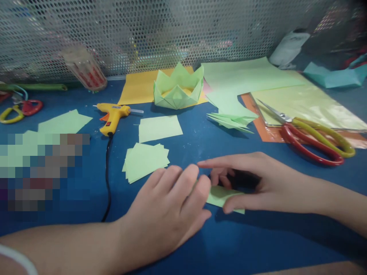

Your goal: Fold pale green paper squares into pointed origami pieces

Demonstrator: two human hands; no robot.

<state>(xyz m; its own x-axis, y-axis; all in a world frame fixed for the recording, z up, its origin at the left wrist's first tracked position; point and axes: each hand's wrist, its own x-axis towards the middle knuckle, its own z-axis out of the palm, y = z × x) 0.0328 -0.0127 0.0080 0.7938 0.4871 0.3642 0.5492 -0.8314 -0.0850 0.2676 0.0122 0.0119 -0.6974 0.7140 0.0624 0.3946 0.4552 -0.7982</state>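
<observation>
A small piece of light green paper lies low over the blue table, between my two hands and partly hidden by them. My left hand is closed over its left end, fingers curled down and knuckles up. From the right, my right hand holds the same paper: the thumb rests on its near edge and the bent fingers are at its far side. The right index finger stretches left to the left hand's fingers. Beyond the left hand is a stack of green paper rectangles, with another green sheet behind it.
A yellow glue gun with a black cord lies left. Behind are a folded green paper crown, folded green pieces and an orange-yellow sheet. Red-and-yellow scissors lie right. A perforated metal panel backs the table.
</observation>
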